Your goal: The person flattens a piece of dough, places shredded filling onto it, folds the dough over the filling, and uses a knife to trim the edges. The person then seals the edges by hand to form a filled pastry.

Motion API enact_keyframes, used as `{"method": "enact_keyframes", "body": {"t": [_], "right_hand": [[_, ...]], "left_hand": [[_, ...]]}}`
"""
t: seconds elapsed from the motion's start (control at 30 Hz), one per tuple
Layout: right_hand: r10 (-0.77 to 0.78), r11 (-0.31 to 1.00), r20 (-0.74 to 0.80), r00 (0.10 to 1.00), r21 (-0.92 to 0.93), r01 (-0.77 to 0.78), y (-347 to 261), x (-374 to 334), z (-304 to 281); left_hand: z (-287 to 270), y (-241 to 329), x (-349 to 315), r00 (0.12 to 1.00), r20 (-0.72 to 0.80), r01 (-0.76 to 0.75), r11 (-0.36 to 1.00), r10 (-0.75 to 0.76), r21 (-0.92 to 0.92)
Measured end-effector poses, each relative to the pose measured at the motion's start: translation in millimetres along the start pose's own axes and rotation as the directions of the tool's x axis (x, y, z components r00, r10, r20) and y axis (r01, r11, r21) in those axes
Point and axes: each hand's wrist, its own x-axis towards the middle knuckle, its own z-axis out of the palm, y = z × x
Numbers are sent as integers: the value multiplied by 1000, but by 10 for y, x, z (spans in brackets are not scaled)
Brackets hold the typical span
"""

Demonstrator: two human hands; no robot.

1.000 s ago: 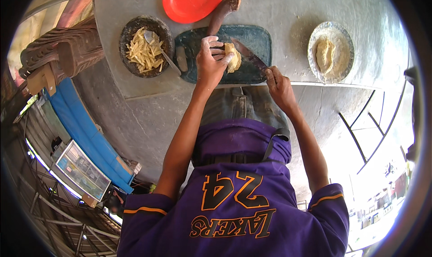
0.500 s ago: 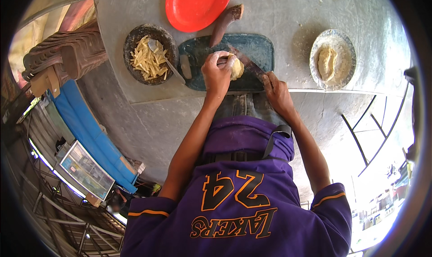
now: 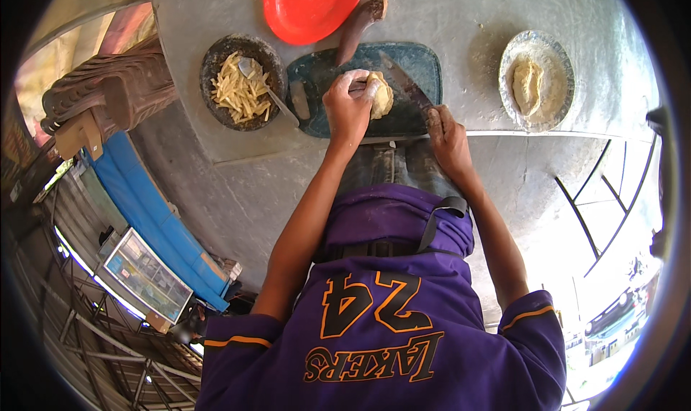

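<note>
My left hand is closed on a pale, floury dough lump above the dark green board. Part of the lump is hidden behind the fingers. In my right hand is the handle of a knife; its dark, worn blade slants up and left over the board, a little apart from the lump. A grey-brown flat strip lies at the board's left end. Against the board's far edge rests a dark, curved pestle-like piece.
At the left stands a dark stone bowl of pale cut strips with a metal spoon. A floury dish at the right holds another dough lump. Beyond the board lies a red oval tray. The grey table's near edge is close.
The knife blade has drawn away from the lump to the right and now points more steeply upward. My left hand still grips the lump. The whole view has shifted slightly.
</note>
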Motion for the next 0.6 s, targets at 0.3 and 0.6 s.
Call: {"method": "enact_keyframes", "body": {"t": [0.3, 0.6], "right_hand": [[-14, 1000, 9, 1000, 2, 14, 102, -143, 151], [-29, 999, -67, 997, -16, 28, 115, -201, 279]], "left_hand": [[-18, 1, 23, 999, 48, -2, 999, 3, -36], [34, 22, -11, 1000, 10, 25, 1000, -25, 10]]}}
